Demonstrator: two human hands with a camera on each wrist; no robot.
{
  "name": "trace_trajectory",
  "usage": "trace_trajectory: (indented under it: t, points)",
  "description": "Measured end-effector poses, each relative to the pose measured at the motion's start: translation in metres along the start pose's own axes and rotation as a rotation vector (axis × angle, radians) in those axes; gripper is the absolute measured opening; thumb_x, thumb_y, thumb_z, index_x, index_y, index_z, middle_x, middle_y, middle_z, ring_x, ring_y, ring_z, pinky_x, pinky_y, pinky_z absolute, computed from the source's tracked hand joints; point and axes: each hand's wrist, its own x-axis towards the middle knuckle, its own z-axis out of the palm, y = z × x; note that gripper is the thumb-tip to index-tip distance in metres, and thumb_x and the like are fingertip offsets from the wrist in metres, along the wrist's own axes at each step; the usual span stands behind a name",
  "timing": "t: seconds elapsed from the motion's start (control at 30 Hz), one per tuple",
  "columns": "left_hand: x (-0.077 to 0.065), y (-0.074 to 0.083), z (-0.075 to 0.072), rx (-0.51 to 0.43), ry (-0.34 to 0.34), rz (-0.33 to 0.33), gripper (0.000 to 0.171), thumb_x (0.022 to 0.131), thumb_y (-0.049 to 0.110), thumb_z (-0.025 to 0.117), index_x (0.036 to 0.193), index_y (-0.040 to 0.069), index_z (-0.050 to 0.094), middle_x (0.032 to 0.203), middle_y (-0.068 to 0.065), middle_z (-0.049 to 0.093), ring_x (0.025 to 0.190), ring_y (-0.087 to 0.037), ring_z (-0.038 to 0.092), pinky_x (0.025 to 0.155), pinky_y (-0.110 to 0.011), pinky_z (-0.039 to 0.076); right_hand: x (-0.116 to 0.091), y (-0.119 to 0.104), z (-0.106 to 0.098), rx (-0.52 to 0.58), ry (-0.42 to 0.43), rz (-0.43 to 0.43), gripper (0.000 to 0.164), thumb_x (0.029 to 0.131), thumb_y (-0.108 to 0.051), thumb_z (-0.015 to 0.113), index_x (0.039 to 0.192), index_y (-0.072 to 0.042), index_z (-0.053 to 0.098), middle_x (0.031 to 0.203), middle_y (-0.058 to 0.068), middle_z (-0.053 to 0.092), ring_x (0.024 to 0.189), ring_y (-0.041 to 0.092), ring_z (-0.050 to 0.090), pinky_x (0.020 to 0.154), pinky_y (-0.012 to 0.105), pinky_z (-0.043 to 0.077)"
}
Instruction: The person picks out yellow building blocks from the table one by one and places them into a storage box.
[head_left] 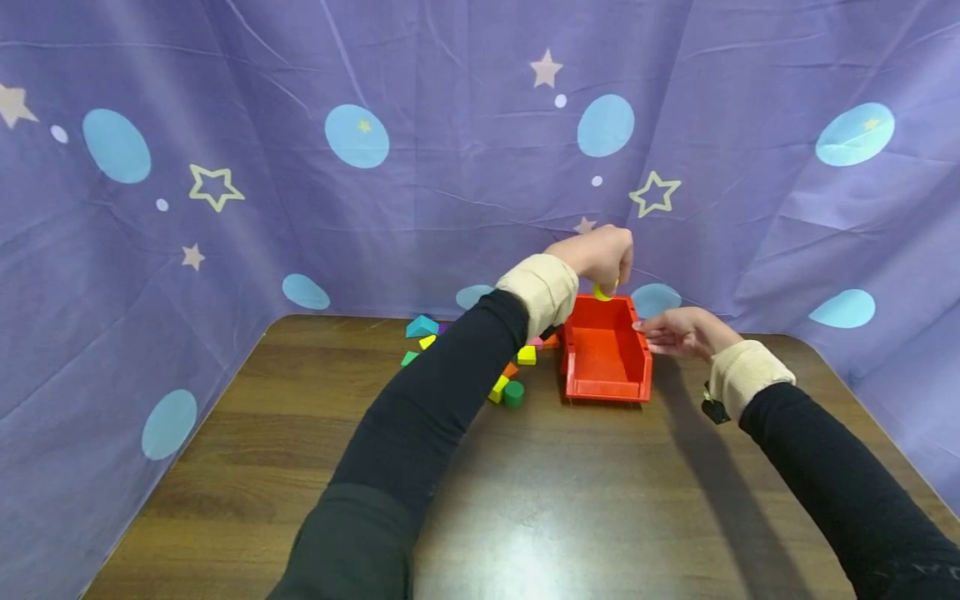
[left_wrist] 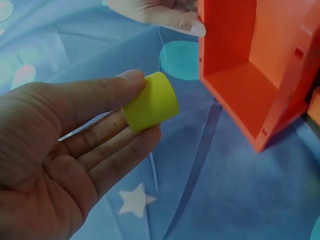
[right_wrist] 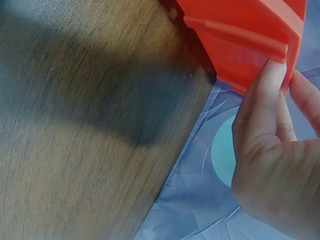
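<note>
In the left wrist view, my left hand (left_wrist: 60,145) pinches a yellow cylinder block (left_wrist: 152,102) between thumb and fingers. From the head view, that hand (head_left: 600,254) is raised over the back end of a red plastic bin (head_left: 607,387), with a bit of yellow showing beneath its fingers. The bin sits on the table, its low front lip facing me and its floor bare. At the bin's back right corner, my right hand (head_left: 686,331) holds the wall with its fingertips; the right wrist view shows fingers (right_wrist: 267,100) against the side ledge.
Left of the bin lie several coloured blocks, partly hidden by my left arm: a green cylinder (head_left: 513,394), a yellow block (head_left: 527,356), a blue block (head_left: 422,327). The wooden table (head_left: 570,517) ends at a purple patterned cloth (head_left: 465,167) behind.
</note>
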Motion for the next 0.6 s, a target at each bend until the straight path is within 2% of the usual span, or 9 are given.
trace_trajectory:
  t: [0.07, 0.13, 0.23, 0.37, 0.6]
  points:
    - [0.004, 0.002, 0.005, -0.04, -0.009, -0.009, 0.019, 0.084, -0.004, 0.075, 0.099, 0.007, 0.078, 0.101, -0.003, 0.073, 0.09, -0.015, 0.06, 0.077, -0.026, 0.054, 0.0, 0.0, -0.001, -0.001, -0.001, -0.002, 0.036, 0.106, -0.005, 0.051, 0.074, -0.01, 0.068, 0.073, -0.001, 0.07, 0.066, 0.008, 0.066, 0.071, 0.02, 0.057]
    - [0.008, 0.004, 0.01, -0.062, -0.006, -0.022, 0.017, 0.083, -0.004, 0.075, 0.096, 0.007, 0.077, 0.098, -0.003, 0.072, 0.084, -0.015, 0.059, 0.072, -0.025, 0.053, -0.001, 0.0, 0.0, -0.005, -0.005, -0.002, 0.037, 0.106, -0.006, 0.051, 0.074, -0.01, 0.069, 0.073, -0.001, 0.07, 0.067, 0.007, 0.066, 0.071, 0.02, 0.057]
    - [0.014, 0.005, 0.019, -0.062, 0.002, -0.026, 0.013, 0.084, -0.005, 0.071, 0.087, 0.007, 0.075, 0.09, -0.002, 0.072, 0.076, -0.013, 0.058, 0.067, -0.023, 0.052, -0.003, -0.001, 0.001, -0.018, -0.023, -0.005, 0.038, 0.106, -0.005, 0.05, 0.075, -0.013, 0.071, 0.074, -0.003, 0.07, 0.067, 0.006, 0.065, 0.072, 0.019, 0.057]
    - [0.022, 0.007, 0.03, -0.041, 0.026, -0.033, 0.016, 0.084, -0.005, 0.067, 0.076, 0.009, 0.07, 0.079, 0.0, 0.067, 0.07, -0.012, 0.057, 0.062, -0.022, 0.05, -0.002, 0.0, 0.0, -0.031, -0.042, -0.017, 0.04, 0.107, -0.005, 0.047, 0.076, -0.015, 0.07, 0.075, -0.004, 0.07, 0.068, 0.005, 0.065, 0.072, 0.017, 0.056]
    - [0.034, 0.006, 0.049, -0.048, 0.06, -0.114, 0.012, 0.083, -0.002, 0.074, 0.081, 0.009, 0.07, 0.082, 0.001, 0.064, 0.074, -0.013, 0.056, 0.061, -0.022, 0.048, -0.002, 0.001, 0.0, -0.028, -0.021, -0.022, 0.038, 0.107, -0.006, 0.049, 0.076, -0.015, 0.069, 0.073, -0.004, 0.069, 0.066, 0.006, 0.065, 0.071, 0.018, 0.056]
